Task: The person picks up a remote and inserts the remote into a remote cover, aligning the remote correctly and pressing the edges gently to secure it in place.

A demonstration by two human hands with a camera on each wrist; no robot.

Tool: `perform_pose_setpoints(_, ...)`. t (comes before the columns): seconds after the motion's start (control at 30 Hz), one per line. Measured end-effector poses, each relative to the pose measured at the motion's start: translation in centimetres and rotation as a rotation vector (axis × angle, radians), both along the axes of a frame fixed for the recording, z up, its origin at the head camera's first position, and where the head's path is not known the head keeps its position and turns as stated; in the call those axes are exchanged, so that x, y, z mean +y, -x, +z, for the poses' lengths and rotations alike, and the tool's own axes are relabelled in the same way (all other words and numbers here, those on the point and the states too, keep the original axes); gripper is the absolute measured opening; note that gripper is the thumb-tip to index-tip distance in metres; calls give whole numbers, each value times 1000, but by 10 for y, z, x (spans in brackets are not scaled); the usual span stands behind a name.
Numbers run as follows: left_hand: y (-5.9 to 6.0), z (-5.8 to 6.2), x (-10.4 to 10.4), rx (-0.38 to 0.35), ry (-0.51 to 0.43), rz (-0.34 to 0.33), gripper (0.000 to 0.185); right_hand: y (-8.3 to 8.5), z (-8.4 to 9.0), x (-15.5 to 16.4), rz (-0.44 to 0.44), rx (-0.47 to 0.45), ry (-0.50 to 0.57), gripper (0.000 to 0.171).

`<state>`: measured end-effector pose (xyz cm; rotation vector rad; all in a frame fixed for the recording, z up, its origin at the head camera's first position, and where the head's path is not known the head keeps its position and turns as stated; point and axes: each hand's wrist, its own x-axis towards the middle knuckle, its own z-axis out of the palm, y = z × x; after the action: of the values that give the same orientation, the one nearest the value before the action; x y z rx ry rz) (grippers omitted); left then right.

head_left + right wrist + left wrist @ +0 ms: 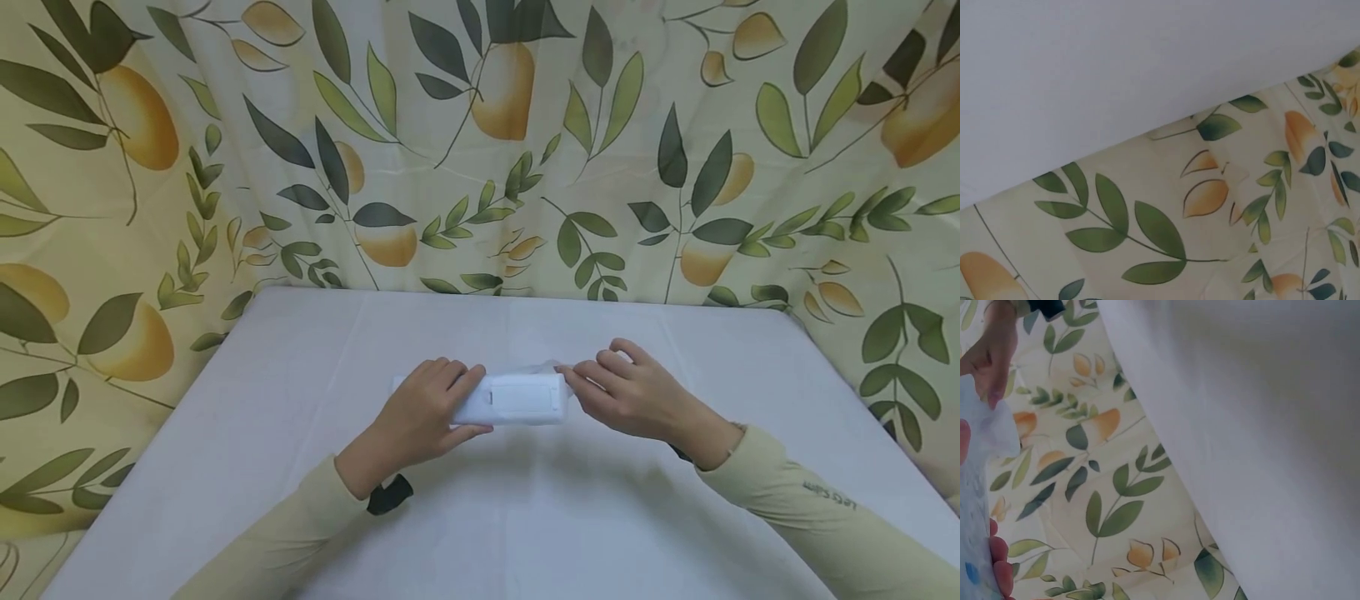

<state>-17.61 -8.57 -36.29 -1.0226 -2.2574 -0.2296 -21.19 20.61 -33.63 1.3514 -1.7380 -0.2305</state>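
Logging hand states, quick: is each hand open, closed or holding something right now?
Left hand: closed, holding the white remote control.
Right hand: closed, pinching the translucent plastic wrapper at the remote's end.

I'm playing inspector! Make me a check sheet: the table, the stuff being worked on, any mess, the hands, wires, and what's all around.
Surface: white table, with soft shadows on it.
Job's things: white object with a rectangular panel facing up toward the head camera; thin see-through film at one end.
Clutter: nothing seen.
Hands: left hand grips the white object; right hand pinches the film. A dark band shows at the left wrist.
Cables: nothing seen.
Surroundings: pale curtain printed with leaves and orange fruit.
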Motion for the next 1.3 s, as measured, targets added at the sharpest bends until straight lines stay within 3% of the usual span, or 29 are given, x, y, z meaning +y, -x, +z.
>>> perform_pose_setpoints(0.33, -2, 2, 0, -114, 5, 56, 58, -3, 11, 6, 90, 158, -97, 35)
perform_pose_setpoints(0.57, 2, 0, -1, -165, 33, 70, 57, -9, 11, 6, 79, 223, -228, 43)
perform_pose_setpoints(0.9, 3, -3, 3, -188, 55, 153, 59, -19, 9, -4, 106, 144, -356, 57)
perform_pose_setpoints(1.1, 1, -2, 7, -203, 92, 135, 59, -21, 8, -13, 131, -35, -314, 44)
perform_pose_setpoints(1.3, -2, 0, 5, -133, 132, 88, 57, -13, 14, -15, 172, -183, -209, 40)
